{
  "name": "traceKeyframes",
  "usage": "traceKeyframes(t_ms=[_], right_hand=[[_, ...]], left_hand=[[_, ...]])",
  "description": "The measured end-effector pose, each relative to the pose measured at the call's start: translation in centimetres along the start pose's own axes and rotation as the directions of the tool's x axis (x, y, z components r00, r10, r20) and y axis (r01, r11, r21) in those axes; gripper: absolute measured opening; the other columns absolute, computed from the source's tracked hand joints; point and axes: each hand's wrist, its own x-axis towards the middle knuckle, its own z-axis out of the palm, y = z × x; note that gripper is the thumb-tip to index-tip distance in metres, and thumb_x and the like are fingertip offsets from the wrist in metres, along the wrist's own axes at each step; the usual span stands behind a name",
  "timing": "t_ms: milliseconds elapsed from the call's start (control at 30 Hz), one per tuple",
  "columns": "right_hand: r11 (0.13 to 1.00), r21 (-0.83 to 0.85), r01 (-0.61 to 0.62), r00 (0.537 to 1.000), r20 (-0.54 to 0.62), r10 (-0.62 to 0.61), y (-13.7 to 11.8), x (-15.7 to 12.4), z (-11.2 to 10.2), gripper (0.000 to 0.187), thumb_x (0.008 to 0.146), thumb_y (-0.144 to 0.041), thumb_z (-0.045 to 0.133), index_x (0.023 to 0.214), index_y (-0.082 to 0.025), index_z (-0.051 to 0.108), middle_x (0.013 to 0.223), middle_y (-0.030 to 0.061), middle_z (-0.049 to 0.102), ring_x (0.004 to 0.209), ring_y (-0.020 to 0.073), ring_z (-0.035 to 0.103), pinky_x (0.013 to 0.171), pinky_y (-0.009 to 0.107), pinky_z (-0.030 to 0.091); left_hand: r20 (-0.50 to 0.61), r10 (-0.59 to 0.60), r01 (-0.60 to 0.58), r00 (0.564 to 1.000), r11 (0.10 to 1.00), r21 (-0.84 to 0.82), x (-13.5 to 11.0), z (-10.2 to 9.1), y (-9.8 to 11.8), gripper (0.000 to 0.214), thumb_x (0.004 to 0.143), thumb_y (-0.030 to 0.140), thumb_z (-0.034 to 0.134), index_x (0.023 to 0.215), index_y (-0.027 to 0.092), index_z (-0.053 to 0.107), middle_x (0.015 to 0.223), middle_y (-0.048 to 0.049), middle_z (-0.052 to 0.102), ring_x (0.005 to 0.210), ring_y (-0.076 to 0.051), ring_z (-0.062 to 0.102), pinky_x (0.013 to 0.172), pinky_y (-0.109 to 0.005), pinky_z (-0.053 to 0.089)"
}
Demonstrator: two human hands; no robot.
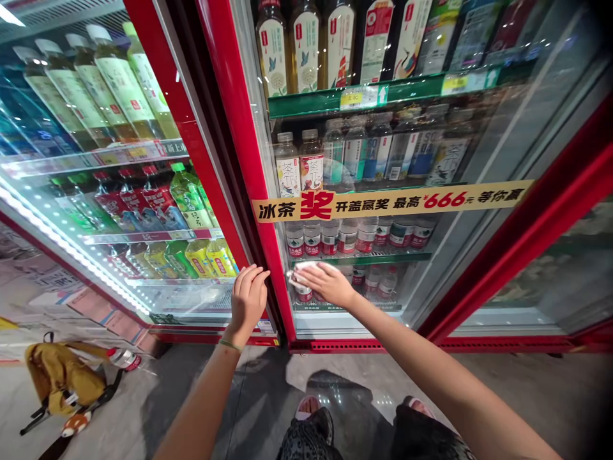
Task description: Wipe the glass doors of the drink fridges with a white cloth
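My right hand (pixel 325 281) lies flat against the glass door (pixel 479 255) of a red drinks fridge, pressing a small white cloth (pixel 295 273) onto the glass low down, near the door's left red frame (pixel 258 191). My left hand (pixel 248 300) rests with fingers together on the edge of the neighbouring fridge door (pixel 191 300), holding nothing. A yellow banner sticker (pixel 393 201) runs across the glass above my right hand.
Behind the glass stand shelves of bottled tea and water (pixel 306 166). The left fridge (pixel 119 160) holds green and red bottles. A yellow bag (pixel 60 377) and a bottle (pixel 125 359) lie on the floor at left. My feet (pixel 309 406) show below.
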Motion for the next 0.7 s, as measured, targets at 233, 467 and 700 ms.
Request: traceKeyframes(t_ms=[233,467,700], right_hand=[[0.944,-0.109,-0.31,0.948,-0.114,0.298,3.3,2.6,-2.9,0.059,0.104,-0.031,0.05,0.159,-0.04,0.034,0.163,-0.0022,0.043,0.153,0.0202,0.036,0.131,0.051,0.016],[0.993,-0.066,-0.101,0.991,0.086,0.106,3.1,-5.9,-2.2,0.056,0.101,-0.023,0.05,0.153,-0.042,0.045,0.153,-0.0115,0.056,0.139,0.0095,0.053,0.128,0.032,0.026],[0.92,-0.155,-0.36,0.93,-0.144,0.339,7.2,-2.3,-5.5,0.058,0.101,-0.033,0.052,0.157,-0.039,0.039,0.16,-0.0004,0.048,0.152,0.0219,0.038,0.13,0.051,0.017]], left_hand=[[0.019,0.012,-0.011,1.0,1.0,-0.028,0.5,2.9,2.8,0.038,0.093,0.006,0.052,0.124,0.022,0.066,0.119,-0.0096,0.068,0.126,-0.024,0.061,0.114,-0.051,0.05],[0.007,0.106,-0.106,0.994,0.994,-0.019,1.6,3.6,4.0,0.044,0.09,0.006,0.057,0.131,0.023,0.063,0.121,-0.0097,0.067,0.128,-0.025,0.06,0.114,-0.049,0.05],[-0.007,0.047,-0.047,0.999,0.998,0.048,3.7,6.8,7.5,0.047,0.093,0.016,0.06,0.139,0.024,0.059,0.137,-0.0153,0.055,0.141,-0.033,0.047,0.114,-0.051,0.048]])
